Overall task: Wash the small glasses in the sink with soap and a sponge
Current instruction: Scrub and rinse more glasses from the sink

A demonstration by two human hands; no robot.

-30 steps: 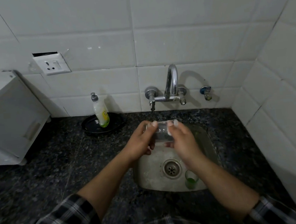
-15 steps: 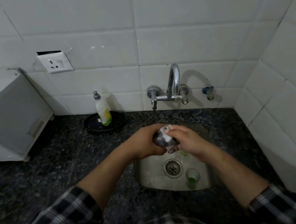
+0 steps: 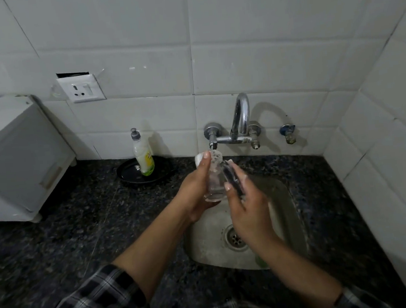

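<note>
My left hand (image 3: pixel 195 191) grips a small clear glass (image 3: pixel 213 185), held up just under the tap spout (image 3: pixel 213 145), with white lather around its top. My right hand (image 3: pixel 249 211) pinches a dark sponge (image 3: pixel 233 179) and presses it against the right side of that glass; suds cling to its fingers. Both hands are over the back of the steel sink (image 3: pixel 294 207). A second small glass with a green tint (image 3: pixel 260 261) stands in the sink's front right corner, mostly hidden behind my right forearm.
A dish soap bottle (image 3: pixel 144 157) stands on a black dish (image 3: pixel 130 178) left of the tap (image 3: pixel 239 120). A white appliance (image 3: pixel 11 160) fills the far left of the dark granite counter (image 3: pixel 81 240). Tiled walls close in behind and on the right.
Both hands have lifted the glass up and back toward the tap spout. The glass has turned from lying sideways to nearly upright, and my right hand now works along its right side.
</note>
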